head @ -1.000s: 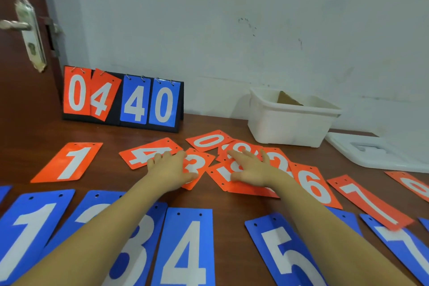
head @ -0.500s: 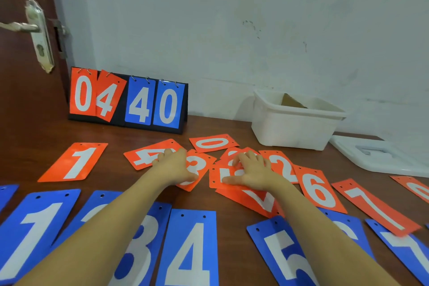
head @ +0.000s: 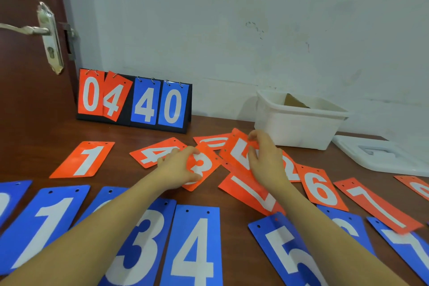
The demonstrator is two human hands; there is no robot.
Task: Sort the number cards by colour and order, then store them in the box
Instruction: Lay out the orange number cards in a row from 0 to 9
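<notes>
Pale, scuffed wall runs behind a brown wooden worktop (head: 27,146), with a dark door and its metal handle (head: 47,35) at the far left corner. Along the near edge lies a row of large blue number cards (head: 195,246), showing 1, 3, 4, 5 and more, partly under the person's forearms. At the far edge, against the wall, stands a black flip scoreboard (head: 134,100) reading 04 in orange and 40 in blue. To its right sits a white plastic box (head: 297,123), open, with its white lid (head: 380,155) lying flat just beside it toward the right edge. Across the middle of the worktop the orange number cards (head: 84,159) are spread, some overlapping: 1, 4, 0, 2, 6, 7. The right hand (head: 267,160) pinches an orange 5 card (head: 239,151) at its upper edge, tilted up off the pile. The left hand (head: 176,169) pinches the orange 3 card (head: 204,165) between thumb and fingers.
</notes>
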